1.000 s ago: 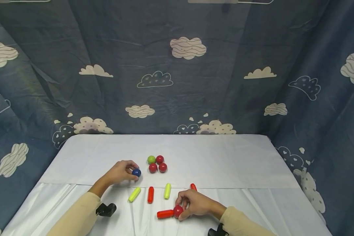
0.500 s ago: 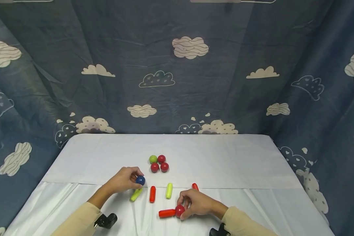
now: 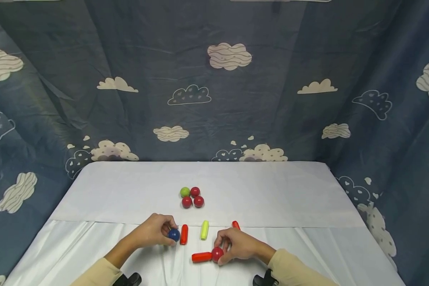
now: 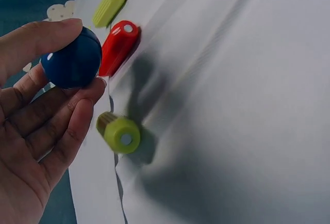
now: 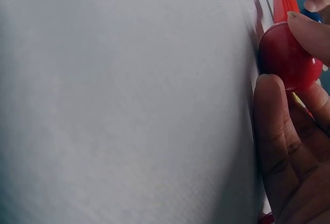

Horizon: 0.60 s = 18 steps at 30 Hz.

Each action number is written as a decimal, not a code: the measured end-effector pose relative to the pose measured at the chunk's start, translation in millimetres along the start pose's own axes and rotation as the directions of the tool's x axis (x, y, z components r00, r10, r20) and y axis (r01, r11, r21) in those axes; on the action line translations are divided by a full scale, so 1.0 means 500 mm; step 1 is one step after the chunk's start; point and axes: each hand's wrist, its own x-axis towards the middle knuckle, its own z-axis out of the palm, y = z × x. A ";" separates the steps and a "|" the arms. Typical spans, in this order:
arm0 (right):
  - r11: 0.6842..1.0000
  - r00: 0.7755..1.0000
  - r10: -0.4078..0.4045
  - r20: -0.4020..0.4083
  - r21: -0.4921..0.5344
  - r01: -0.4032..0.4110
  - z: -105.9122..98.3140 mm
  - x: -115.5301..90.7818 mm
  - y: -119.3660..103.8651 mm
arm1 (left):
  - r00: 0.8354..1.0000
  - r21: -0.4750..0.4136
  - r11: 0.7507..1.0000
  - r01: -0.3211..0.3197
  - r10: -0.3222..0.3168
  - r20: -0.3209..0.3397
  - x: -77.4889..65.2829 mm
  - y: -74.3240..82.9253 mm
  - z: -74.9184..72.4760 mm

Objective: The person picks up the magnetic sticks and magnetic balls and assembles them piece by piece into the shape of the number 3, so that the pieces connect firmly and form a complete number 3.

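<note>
My left hand (image 3: 151, 232) pinches a dark blue ball (image 3: 174, 234) between thumb and fingertips, above the table. Under it, hidden by the hand in the head view, lies a yellow-green rod (image 4: 124, 135) with a silvery dot on its end; ball and rod look apart. Just right of the blue ball is a red rod (image 3: 184, 234). My right hand (image 3: 241, 244) holds a red ball (image 3: 217, 254) between thumb and fingers. Against that ball's left side sits the end of another red rod (image 3: 201, 257), lying sideways.
Farther back, a green ball (image 3: 184, 192) and several red balls (image 3: 187, 202) stand clustered on the white tablecloth (image 3: 271, 194). Another yellow-green rod (image 3: 204, 230) lies between the hands. A red rod (image 3: 236, 225) shows partly behind the right hand. A dark patterned curtain surrounds the table.
My left hand has brought the blue ball toward me and slightly right, from beside the ball cluster to near the rods, covering the left yellow-green one. The right hand has stayed nearly still.
</note>
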 end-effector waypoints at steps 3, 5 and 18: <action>1.000 1.000 -0.001 0.000 -0.004 0.001 0.000 0.002 0.001 | 1.000 -0.019 1.000 -0.016 0.016 0.017 -0.004 0.000 0.010; 1.000 1.000 0.000 -0.002 -0.005 0.000 0.000 0.003 0.002 | 0.999 -0.028 0.999 -0.019 0.020 0.031 -0.006 0.001 0.018; 1.000 1.000 0.012 -0.005 -0.006 -0.012 0.001 0.004 0.001 | 0.997 -0.122 0.992 -0.026 0.034 0.065 -0.018 0.009 0.060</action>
